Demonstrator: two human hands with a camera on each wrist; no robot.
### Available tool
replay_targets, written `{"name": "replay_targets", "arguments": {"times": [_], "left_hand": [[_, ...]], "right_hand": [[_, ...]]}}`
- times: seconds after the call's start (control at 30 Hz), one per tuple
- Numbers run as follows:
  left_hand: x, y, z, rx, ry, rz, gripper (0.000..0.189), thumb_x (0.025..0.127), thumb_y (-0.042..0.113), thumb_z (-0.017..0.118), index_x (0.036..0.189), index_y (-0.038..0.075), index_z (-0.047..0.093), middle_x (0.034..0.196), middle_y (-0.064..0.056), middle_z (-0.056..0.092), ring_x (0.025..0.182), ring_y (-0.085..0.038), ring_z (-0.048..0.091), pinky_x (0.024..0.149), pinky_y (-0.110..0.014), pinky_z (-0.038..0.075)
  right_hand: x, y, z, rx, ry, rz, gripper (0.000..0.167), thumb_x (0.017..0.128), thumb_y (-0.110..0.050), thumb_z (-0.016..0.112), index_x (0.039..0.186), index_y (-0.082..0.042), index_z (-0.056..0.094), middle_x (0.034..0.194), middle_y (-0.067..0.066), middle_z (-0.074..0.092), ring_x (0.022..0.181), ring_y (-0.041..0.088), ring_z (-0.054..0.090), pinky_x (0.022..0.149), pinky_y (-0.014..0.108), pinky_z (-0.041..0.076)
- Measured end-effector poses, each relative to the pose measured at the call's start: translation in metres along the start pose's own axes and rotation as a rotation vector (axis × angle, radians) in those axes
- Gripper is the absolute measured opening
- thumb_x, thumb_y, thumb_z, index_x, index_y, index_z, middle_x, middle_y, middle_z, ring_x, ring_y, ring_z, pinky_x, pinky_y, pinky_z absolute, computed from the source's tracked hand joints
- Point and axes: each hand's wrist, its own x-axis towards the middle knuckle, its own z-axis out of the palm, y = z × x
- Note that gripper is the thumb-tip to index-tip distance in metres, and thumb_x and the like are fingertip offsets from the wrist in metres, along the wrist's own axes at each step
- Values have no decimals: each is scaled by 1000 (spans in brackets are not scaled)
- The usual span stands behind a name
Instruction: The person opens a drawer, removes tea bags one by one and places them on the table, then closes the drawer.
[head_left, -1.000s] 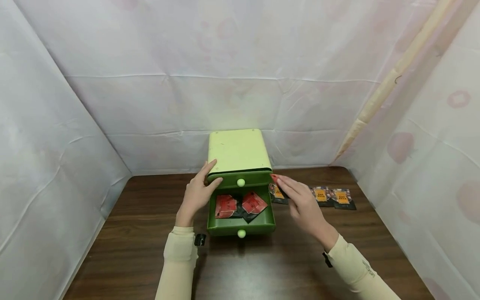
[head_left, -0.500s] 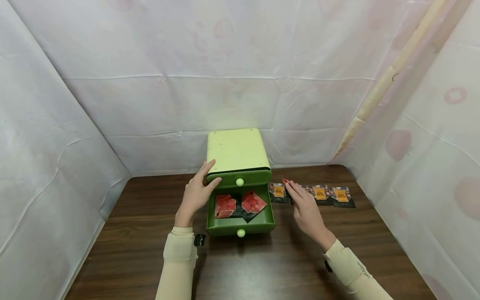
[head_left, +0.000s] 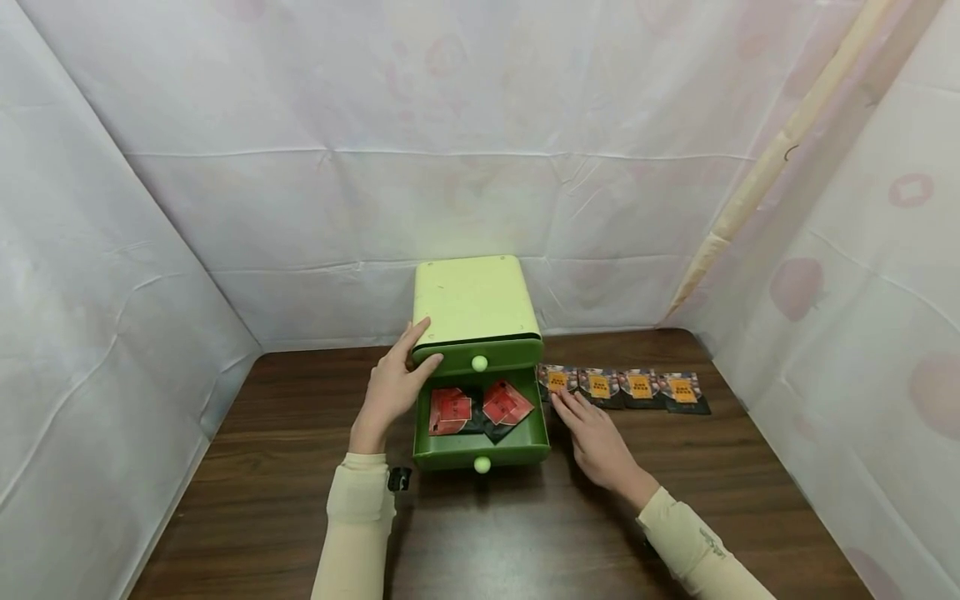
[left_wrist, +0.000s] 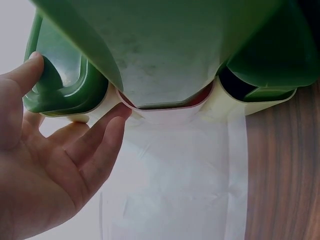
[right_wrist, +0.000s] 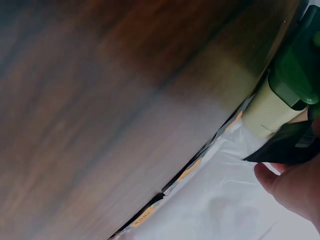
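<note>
My L hand (head_left: pixel 392 387) spans the front L corner of the green drawer unit (head_left: pixel 476 296), thumb on the upper drawer (head_left: pixel 513 358), other fingers along the side & top edge; grip's wide, fingers mostly straight. My R hand (head_left: pixel 600 442) is narrow: R wrist cam has it pinching a black pkt (right_wrist: pixel 282 145) w/ a small pale patch, partly cut off at the frame edge. In head cam that pkt's hidden; fingertips are at the nearest of the four orange-label pkts (head_left: pixel 637 387). Those lie flat in a row on the dk brown surface (head_left: pixel 315 467), just R of the unit. Lower drawer (head_left: pixel 450 454) is pulled well out, upper one far less; each has a round lt green knob (head_left: pixel 482 464). In the lower: a L red pkt (head_left: pixel 451 411) lying approx straight & a R red pkt (head_left: pixel 507 404) at an angle, both w/ black parts; can't tell if they overlap. White cloth (head_left: pixel 450 192) w/ faint pink prints behind & both sides.
</note>
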Motion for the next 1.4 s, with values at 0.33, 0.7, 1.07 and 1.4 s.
{"name": "replay_targets", "arguments": {"times": [0.33,0.7,1.07,1.4], "left_hand": [[0,0,0,-4,-9,-14,62,96,50,57,151,43,31,159,1,17,44,-18,30,44,-32,28],[-1,1,-3,-28,-42,-32,63,95,52,56,151,44,29,160,3,14,44,-17,25,44,-32,28],[4,4,-3,-41,-45,-45,62,94,54,56,150,48,28,160,6,14,43,-16,20,44,-34,29],[0,2,-4,-46,-42,-49,62,94,52,58,150,48,29,160,4,14,46,-18,26,43,-32,29]], "right_hand": [[0,-2,8,-33,-110,17,58,95,1,52,150,-8,38,152,19,34,134,42,37,100,58,35],[4,-10,10,-47,-164,-1,45,92,-2,61,136,-7,59,140,23,48,124,44,48,97,53,41],[6,-3,8,-60,-265,66,41,94,-19,66,134,-10,62,134,20,55,121,40,52,93,55,44],[5,-2,12,-63,-305,43,45,94,-21,65,137,-10,58,138,23,51,124,48,47,92,58,43]]}}
